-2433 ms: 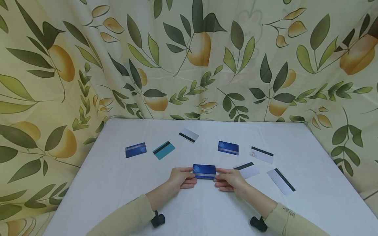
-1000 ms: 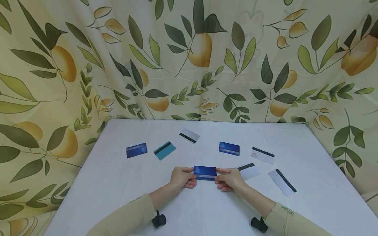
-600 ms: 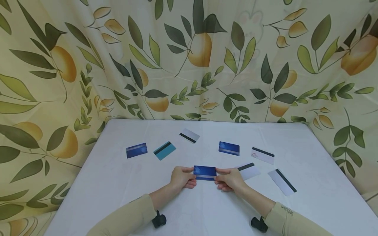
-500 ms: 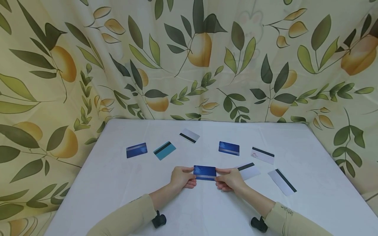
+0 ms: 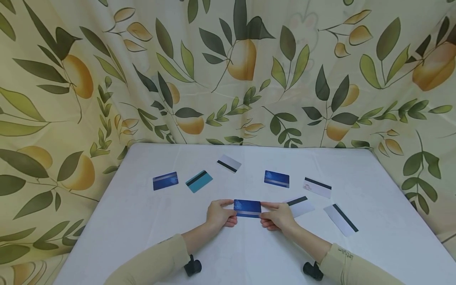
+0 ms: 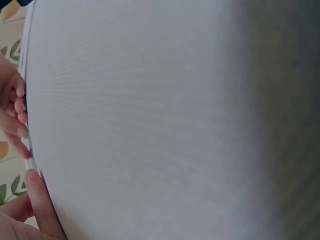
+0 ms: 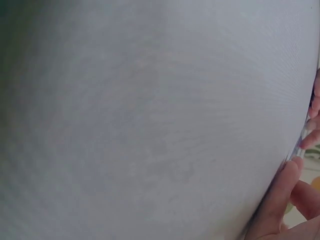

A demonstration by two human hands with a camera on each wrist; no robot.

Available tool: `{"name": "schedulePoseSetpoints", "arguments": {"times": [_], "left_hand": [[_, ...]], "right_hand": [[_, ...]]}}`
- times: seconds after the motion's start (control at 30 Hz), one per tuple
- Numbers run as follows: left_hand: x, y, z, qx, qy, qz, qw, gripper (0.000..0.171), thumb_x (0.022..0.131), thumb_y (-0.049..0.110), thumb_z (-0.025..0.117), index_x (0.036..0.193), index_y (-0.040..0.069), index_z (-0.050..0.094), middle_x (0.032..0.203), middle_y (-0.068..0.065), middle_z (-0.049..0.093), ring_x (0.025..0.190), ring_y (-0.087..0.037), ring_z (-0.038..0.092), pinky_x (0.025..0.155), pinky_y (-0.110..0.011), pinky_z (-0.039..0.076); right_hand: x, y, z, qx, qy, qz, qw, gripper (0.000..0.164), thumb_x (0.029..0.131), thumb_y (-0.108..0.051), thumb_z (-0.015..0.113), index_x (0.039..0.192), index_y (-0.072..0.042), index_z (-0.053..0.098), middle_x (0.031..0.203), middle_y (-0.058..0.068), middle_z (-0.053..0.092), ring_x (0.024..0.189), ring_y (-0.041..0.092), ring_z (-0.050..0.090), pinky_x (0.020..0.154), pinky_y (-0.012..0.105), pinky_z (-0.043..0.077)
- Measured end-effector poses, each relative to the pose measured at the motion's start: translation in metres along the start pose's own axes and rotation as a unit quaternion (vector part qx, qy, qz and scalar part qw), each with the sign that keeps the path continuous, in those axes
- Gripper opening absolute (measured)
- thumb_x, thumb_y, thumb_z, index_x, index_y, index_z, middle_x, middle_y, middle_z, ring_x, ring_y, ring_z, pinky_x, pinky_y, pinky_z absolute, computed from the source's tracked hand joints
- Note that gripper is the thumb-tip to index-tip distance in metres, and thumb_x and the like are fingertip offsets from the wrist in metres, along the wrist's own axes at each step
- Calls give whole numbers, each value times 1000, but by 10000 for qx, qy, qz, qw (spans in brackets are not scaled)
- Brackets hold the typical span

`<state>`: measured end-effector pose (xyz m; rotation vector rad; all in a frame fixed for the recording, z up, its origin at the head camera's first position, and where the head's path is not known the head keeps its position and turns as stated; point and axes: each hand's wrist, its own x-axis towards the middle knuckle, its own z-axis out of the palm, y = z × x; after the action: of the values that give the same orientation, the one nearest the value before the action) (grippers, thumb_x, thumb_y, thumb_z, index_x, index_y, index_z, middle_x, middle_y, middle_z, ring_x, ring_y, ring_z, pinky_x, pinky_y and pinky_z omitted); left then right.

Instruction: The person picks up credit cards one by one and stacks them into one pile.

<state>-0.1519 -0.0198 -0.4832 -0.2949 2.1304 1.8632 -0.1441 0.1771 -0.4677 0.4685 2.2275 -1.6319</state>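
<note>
In the head view a blue card [image 5: 247, 208] with a pale stripe along its near side is held level at the middle of the table. My left hand [image 5: 219, 213] pinches its left short end between thumb and fingers. On the opposite end, the thumb and fingers of my right hand [image 5: 279, 215] grip it the same way. A white card [image 5: 302, 207] with a black stripe lies partly hidden behind the right hand. Each wrist view shows mostly white cloth, with the fingers at the edge: left hand [image 6: 37, 210] in one, right hand [image 7: 285, 205] in the other.
Spread over the white table [image 5: 142, 225] are a blue card [image 5: 165, 181], a teal card [image 5: 199, 181], a white card [image 5: 229, 163], another blue card [image 5: 276, 179] and two more white cards, one upper [image 5: 317, 188] and one lower [image 5: 341, 220]. A leaf-and-fruit patterned curtain [image 5: 228, 99] hangs behind.
Both hands keep their hold on the blue card in nearly the same place. The head view has shifted very slightly; the other cards lie as before.
</note>
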Motion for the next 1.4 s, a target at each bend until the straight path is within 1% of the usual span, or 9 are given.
{"name": "schedulePoseSetpoints", "arguments": {"times": [0.27, 0.4, 0.53, 0.7, 0.83, 1.03, 1.17, 1.27, 1.4], "left_hand": [[0, 2, 0, -172, 109, -222, 9995, 28, 81, 3, 63, 110, 1, 62, 58, -8, 63, 48, -15, 63, 47, -27, 54], [-1, 8, -1, -527, 90, -445, 9976, 23, 83, 7, 62, 105, 0, 62, 58, -8, 62, 48, -15, 63, 48, -30, 55], [-4, 15, 4, -924, 14, -664, 9935, 26, 83, 7, 60, 107, -1, 60, 60, -8, 63, 48, -15, 63, 50, -31, 56], [-10, 22, 21, -1302, -285, -745, 9883, 30, 83, 10, 61, 110, -2, 58, 69, -10, 66, 56, -18, 66, 57, -33, 57], [-10, 27, 37, -1549, -507, -811, 9833, 28, 84, 11, 61, 109, -2, 59, 76, -12, 67, 67, -21, 68, 64, -35, 57], [-7, 32, 60, -1986, -635, -1124, 9715, 28, 84, 14, 61, 107, -2, 59, 87, -16, 67, 79, -25, 68, 69, -35, 57], [-8, 32, 77, -2240, -694, -1355, 9626, 30, 85, 16, 61, 109, -1, 59, 91, -17, 66, 84, -27, 67, 71, -37, 57], [-9, 32, 87, -2381, -701, -1414, 9583, 32, 86, 17, 61, 112, -1, 58, 95, -17, 66, 87, -29, 66, 72, -40, 56], [-10, 33, 99, -2553, -713, -1433, 9535, 34, 86, 17, 59, 114, -2, 56, 99, -17, 65, 91, -32, 65, 73, -44, 55]], "right_hand": [[-4, -10, -13, 526, -200, 150, 9983, 40, 84, -13, 64, 121, 1, 56, 69, 9, 67, 54, 16, 64, 50, 24, 54], [-7, -18, -30, 648, -299, 361, 9968, 43, 87, -23, 61, 122, 1, 54, 79, 10, 69, 63, 18, 67, 54, 23, 55], [-7, -22, -55, 796, -642, 458, 9937, 46, 88, -26, 59, 124, 3, 52, 91, 13, 69, 74, 21, 68, 61, 25, 56], [-9, -19, -93, 1006, -1237, 328, 9867, 49, 89, -28, 59, 127, 3, 49, 96, 9, 68, 82, 22, 67, 71, 31, 56], [-9, -14, -121, 956, -1382, 211, 9855, 51, 91, -29, 55, 131, 2, 45, 100, 7, 67, 88, 23, 66, 78, 36, 55], [-4, -1, -155, 854, -1355, 163, 9870, 55, 93, -31, 51, 134, 3, 38, 105, 8, 66, 93, 23, 65, 81, 38, 53], [0, 8, -173, 1233, -1241, 180, 9844, 41, 94, -28, 50, 128, -5, 48, 101, 4, 67, 92, 20, 65, 80, 35, 54], [3, 12, -181, 1482, -1193, 204, 9815, 35, 95, -27, 50, 124, -8, 51, 98, 3, 67, 91, 19, 66, 81, 35, 54], [7, 16, -185, 1558, -1096, 291, 9813, 41, 94, -26, 51, 128, -3, 47, 95, 3, 68, 90, 20, 66, 82, 36, 53]]}}
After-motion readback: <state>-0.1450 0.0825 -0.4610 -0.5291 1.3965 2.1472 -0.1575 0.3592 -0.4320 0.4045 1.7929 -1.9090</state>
